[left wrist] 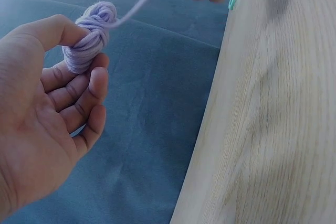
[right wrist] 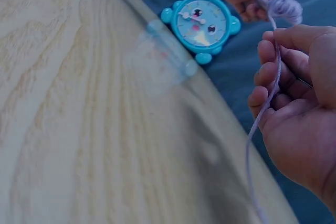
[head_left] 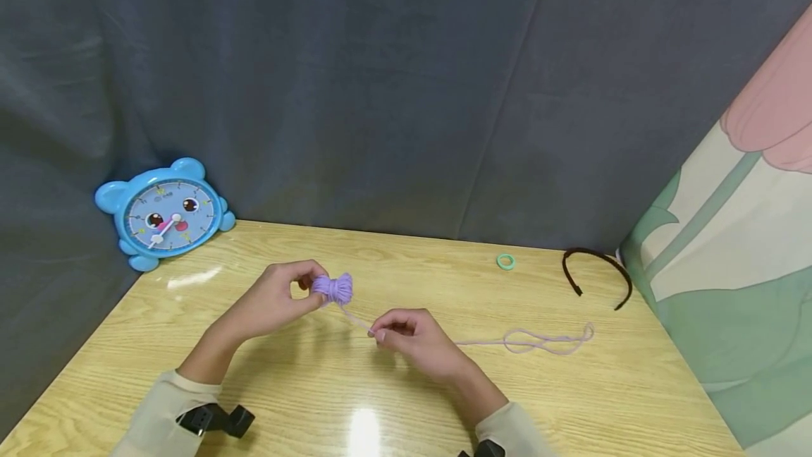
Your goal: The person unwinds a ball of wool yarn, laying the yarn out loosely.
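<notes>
My left hand (head_left: pixel 279 298) pinches a small bundle of lilac yarn (head_left: pixel 334 288) between thumb and fingers, a little above the wooden table (head_left: pixel 285 400). In the left wrist view the bundle (left wrist: pixel 88 38) sits at my fingertips. A strand (head_left: pixel 355 317) runs from it down to my right hand (head_left: pixel 412 337), which grips it with curled fingers. The right wrist view shows the strand (right wrist: pixel 273 85) passing through those fingers (right wrist: pixel 270 95). The loose tail of yarn (head_left: pixel 545 340) lies in loops on the table to the right.
A blue bear-shaped toy clock (head_left: pixel 163 214) leans against the dark curtain at the table's back left. A small green ring (head_left: pixel 505 261) and a dark brown headband (head_left: pixel 596 275) lie at the back right. A patterned cloth (head_left: pixel 729 266) hangs on the right.
</notes>
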`<state>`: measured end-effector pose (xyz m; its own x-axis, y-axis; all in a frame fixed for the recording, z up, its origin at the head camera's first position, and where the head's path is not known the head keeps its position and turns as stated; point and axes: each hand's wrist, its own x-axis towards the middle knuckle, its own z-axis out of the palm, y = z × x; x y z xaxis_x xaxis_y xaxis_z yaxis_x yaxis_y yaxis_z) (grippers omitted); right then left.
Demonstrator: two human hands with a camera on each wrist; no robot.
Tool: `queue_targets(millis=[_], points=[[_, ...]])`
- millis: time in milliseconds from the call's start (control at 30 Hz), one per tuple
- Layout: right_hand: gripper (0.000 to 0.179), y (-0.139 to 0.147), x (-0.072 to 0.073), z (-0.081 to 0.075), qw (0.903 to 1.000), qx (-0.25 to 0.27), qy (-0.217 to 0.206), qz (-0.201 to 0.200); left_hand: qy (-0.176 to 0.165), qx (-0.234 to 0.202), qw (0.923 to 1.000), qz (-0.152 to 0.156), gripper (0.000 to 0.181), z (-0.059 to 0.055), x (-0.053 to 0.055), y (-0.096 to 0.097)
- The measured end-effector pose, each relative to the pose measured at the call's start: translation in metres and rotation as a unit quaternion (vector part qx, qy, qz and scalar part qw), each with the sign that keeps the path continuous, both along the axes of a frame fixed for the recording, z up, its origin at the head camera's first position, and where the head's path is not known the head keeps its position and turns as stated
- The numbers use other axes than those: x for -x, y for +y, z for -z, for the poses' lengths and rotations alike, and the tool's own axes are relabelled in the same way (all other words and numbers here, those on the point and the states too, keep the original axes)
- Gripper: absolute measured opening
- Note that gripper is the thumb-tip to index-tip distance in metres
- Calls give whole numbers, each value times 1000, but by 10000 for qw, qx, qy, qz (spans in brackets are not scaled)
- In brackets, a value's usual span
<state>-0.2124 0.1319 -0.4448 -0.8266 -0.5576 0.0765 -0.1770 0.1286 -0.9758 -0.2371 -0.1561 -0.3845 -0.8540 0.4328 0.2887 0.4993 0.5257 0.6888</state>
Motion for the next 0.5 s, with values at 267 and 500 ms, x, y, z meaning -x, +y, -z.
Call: queue_targets(millis=[267, 500], points=[[19, 20, -5, -19, 9984, 138, 507, 196, -6, 26, 10000, 57, 15, 1, 0, 0], [18, 44, -2, -37, 9946, 514, 710, 562, 18, 45, 10000, 64, 13, 0, 0, 1]])
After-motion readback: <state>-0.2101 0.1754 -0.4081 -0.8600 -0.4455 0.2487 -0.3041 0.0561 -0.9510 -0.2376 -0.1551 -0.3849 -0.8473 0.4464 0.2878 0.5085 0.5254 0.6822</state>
